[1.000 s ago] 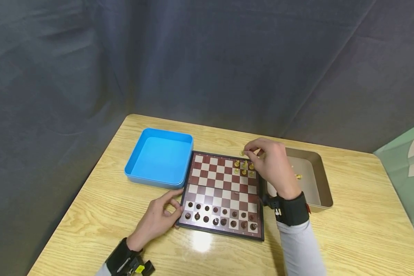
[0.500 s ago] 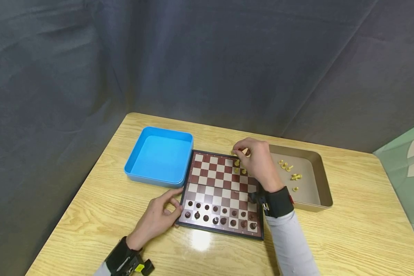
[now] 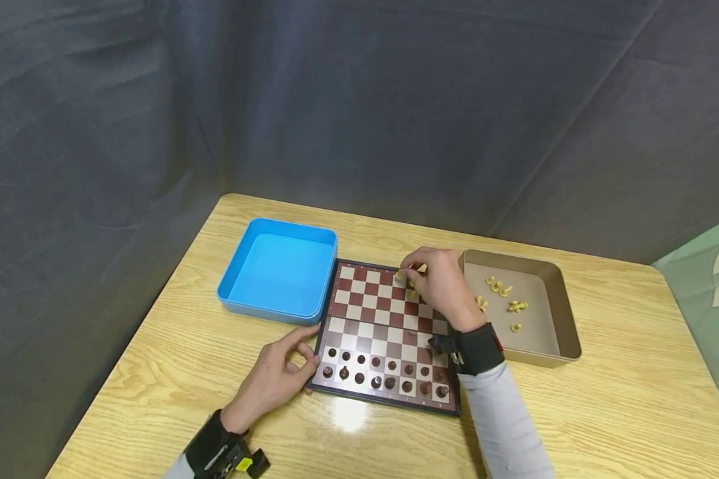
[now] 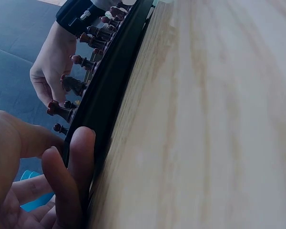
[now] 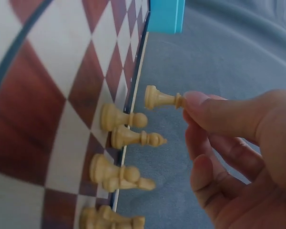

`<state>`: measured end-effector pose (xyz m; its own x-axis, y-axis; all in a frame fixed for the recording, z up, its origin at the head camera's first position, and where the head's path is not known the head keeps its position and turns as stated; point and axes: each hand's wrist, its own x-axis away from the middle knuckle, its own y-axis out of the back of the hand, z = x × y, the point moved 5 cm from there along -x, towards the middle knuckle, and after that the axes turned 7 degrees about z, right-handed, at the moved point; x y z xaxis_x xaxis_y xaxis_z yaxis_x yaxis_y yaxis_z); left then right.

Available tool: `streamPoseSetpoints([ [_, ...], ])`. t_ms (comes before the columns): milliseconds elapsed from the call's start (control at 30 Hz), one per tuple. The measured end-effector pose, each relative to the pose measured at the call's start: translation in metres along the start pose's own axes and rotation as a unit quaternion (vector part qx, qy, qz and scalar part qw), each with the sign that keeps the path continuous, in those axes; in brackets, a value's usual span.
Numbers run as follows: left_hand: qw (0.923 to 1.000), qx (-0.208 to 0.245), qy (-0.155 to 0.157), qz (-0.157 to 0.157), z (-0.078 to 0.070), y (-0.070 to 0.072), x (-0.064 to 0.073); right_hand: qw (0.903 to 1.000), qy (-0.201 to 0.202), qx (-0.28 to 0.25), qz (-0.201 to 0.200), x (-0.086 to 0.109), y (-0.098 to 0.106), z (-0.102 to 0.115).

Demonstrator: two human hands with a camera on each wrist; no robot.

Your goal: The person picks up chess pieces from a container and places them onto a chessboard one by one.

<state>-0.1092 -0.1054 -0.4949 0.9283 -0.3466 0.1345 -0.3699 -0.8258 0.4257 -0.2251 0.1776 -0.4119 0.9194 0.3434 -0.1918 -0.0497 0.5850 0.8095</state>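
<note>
My right hand [image 3: 443, 283] pinches a pale yellow chess piece [image 5: 163, 98] between thumb and fingertips, its top hidden by them. The piece hangs base down over the far rank of the chessboard [image 3: 371, 332], apart from its surface in the right wrist view. Beside it on the board stand several pale pieces, among them a pawn [image 5: 119, 118] and a bishop [image 5: 133, 137]. Two rows of dark chess pieces [image 3: 376, 381] line the near side. My left hand [image 3: 275, 372] holds the board's near left corner, with fingers [image 4: 81, 148] against its dark edge in the left wrist view.
A brown tray [image 3: 566, 319] right of the board holds several loose pale chess pieces [image 3: 518, 306]. The blue tray [image 3: 275, 276] stands close to the board's far left side. A dark curtain [image 3: 359, 120] hangs behind the wooden table [image 3: 635, 372].
My right hand has carried the pale chess piece leftward from near the brown tray, then slightly lower over the board's far rank. My left hand stays at the corner.
</note>
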Motion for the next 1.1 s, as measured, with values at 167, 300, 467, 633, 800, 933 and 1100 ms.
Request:
streamPoseSetpoints([
  [167, 0.9999, 0.006, 0.015, 0.005, -0.0012, -0.0007, 0.0002, 0.9999, -0.003, -0.003, 0.016, 0.0002, -0.004, -0.0012],
  [300, 0.9998, 0.005, 0.016, 0.006, -0.0014, -0.0004, 0.0003, 0.9997, -0.002, -0.006, 0.022, 0.0001, -0.0056, -0.0028],
  [467, 0.9998, 0.004, 0.016, 0.009, -0.0009, -0.0004, 0.0009, 0.9996, -0.008, -0.011, 0.026, 0.0004, -0.0062, -0.0045],
  [633, 0.9997, 0.013, 0.018, 0.013, -0.0007, -0.0011, 0.0016, 0.9993, -0.016, -0.013, 0.03, 0.0008, -0.008, -0.0049],
  [800, 0.9996, 0.014, 0.022, 0.01, -0.0018, -0.0011, 0.0013, 0.9989, -0.031, -0.015, 0.032, 0.0007, -0.0085, -0.0052],
  [933, 0.9996, 0.014, 0.024, 0.009, -0.002, -0.001, 0.0014, 0.9986, -0.034, -0.011, 0.038, 0.0009, -0.0087, -0.004],
  [1100, 0.9995, 0.011, 0.026, 0.013, -0.0022, -0.0008, 0.0016, 0.9991, -0.025, -0.011, 0.033, 0.004, -0.0018, -0.0007],
])
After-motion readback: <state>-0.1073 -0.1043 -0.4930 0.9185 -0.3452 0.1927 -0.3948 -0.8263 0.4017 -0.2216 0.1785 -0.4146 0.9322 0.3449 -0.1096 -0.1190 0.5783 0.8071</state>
